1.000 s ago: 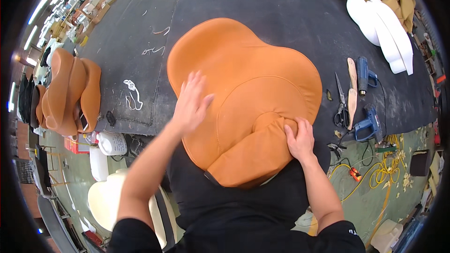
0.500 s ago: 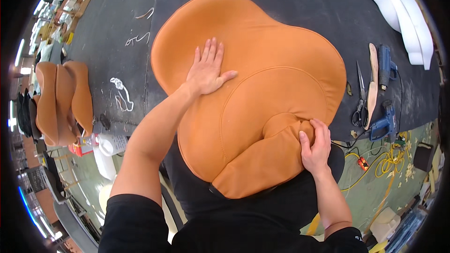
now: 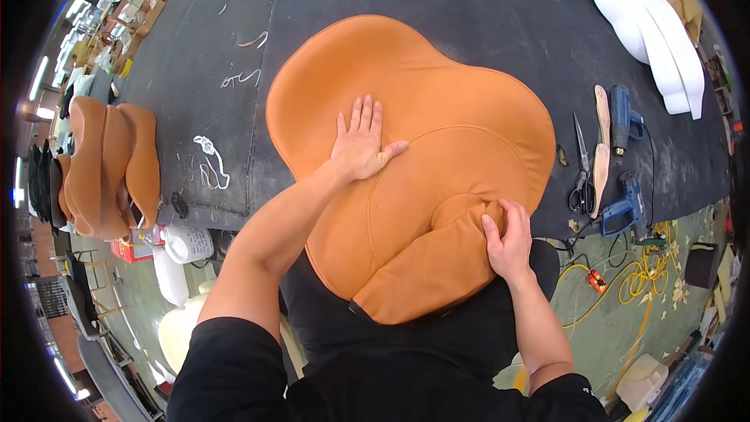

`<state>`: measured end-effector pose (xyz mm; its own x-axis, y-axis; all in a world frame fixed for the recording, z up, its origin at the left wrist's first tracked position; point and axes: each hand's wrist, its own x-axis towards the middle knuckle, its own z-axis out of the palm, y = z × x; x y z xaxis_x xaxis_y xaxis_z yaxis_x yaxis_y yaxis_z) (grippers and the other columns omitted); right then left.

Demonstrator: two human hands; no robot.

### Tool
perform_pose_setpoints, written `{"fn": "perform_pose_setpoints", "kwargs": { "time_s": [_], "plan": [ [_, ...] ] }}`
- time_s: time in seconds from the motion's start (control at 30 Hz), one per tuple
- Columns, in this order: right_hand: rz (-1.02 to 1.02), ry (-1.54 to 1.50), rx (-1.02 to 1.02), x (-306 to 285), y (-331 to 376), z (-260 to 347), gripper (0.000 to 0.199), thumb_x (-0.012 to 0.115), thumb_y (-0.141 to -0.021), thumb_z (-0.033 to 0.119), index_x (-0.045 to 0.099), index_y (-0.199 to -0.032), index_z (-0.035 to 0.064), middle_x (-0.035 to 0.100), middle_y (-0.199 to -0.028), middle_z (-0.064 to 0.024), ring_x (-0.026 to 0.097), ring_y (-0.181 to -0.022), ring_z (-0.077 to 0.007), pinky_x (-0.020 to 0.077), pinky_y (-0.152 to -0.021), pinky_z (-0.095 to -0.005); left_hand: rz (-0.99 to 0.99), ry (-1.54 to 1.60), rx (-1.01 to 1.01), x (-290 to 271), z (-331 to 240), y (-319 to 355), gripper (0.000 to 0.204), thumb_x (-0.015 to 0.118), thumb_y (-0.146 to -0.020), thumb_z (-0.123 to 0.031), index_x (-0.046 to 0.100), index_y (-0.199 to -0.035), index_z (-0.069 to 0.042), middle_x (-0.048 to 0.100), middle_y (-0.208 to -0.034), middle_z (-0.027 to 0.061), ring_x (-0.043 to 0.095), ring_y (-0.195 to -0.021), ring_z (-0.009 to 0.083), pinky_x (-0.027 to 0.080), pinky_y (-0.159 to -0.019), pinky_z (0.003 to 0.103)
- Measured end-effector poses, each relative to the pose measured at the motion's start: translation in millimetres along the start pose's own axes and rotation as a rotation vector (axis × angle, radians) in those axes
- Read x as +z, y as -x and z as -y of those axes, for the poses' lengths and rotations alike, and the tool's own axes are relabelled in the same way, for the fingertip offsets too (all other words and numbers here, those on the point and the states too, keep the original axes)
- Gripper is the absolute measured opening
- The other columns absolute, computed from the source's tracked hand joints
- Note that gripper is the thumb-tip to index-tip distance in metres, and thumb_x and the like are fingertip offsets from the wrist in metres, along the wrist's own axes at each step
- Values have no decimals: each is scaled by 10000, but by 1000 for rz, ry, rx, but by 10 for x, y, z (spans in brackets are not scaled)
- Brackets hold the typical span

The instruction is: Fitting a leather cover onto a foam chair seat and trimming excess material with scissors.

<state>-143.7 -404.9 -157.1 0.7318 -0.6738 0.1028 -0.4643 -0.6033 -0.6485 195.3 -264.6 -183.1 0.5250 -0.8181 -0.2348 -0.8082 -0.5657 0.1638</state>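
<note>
An orange-tan upholstered chair shell (image 3: 445, 94), broad and curved with stitched seams, lies partly on the dark table and overhangs its near edge toward me. My left hand (image 3: 362, 148) rests flat on its surface, left of the curved seam, fingers stretched out and thumb spread. At the near right, my right hand (image 3: 509, 242) is closed over the bunched edge of a folded leather flap (image 3: 430, 266). The fingertips press into the creased leather there, partly hidden by the fold. That flap slants across the shell's near end, above my lap.
On the table's right lie black scissors (image 3: 580, 176), a wooden-coloured strip (image 3: 601, 148) and two blue heat guns (image 3: 620, 117). White curved foam pieces (image 3: 652, 39) sit far right. Tan padded parts (image 3: 100, 168) stand left. White string (image 3: 211, 160) lies nearby; a yellow cable (image 3: 637, 285) coils on the floor.
The view has shifted and widened slightly, so the shell sits lower and smaller in the picture. Both hands keep about the same places on the leather.
</note>
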Motion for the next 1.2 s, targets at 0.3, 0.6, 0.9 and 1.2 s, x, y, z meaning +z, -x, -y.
{"fn": "perform_pose_setpoints", "kwargs": {
  "time_s": [0.3, 0.6, 0.9, 1.2],
  "plan": [
    [26, -59, 20, -69, -30, 81, 451, 726, -945, 231, 586, -1286, -28, 608, -1286, -214, 556, -1223, -407, 451, -1052, -450, -370, 9, 191, -223, 80, -371, 1003, 373, -1004, -718, 104, -1650, 1, 75, -1735, 205, 25, -1608, 386, 54, -1251, 643],
    [37, 0, 45, -15, 54, -118, 458, 730, -934, 242, 591, -1277, -26, 612, -1278, -230, 569, -1214, -416, 460, -1042, -471, -513, -12, 292, -406, -211, -680, 997, 354, -1005, -719, 118, -1649, 4, 62, -1729, 230, 54, -1597, 430, 50, -1240, 669],
    [86, 26, 95, -39, 21, -82, 468, 730, -933, 278, 599, -1274, -15, 618, -1296, -224, 569, -1234, -414, 444, -1053, -479, -94, 90, 6, 74, -245, -841, 985, 346, -1022, -695, 25, -1658, -15, -49, -1727, 246, -79, -1597, 423, 3, -1232, 679],
    [4, -31, 30, -114, 27, 77, 455, 724, -941, 263, 602, -1269, -28, 618, -1285, -235, 572, -1222, -416, 453, -1052, -468, -231, 131, -27, -74, -628, -874, 1064, 334, -988, -763, 60, -1648, 25, -42, -1738, 208, -78, -1604, 389, -4, -1232, 682]
  ]
}}
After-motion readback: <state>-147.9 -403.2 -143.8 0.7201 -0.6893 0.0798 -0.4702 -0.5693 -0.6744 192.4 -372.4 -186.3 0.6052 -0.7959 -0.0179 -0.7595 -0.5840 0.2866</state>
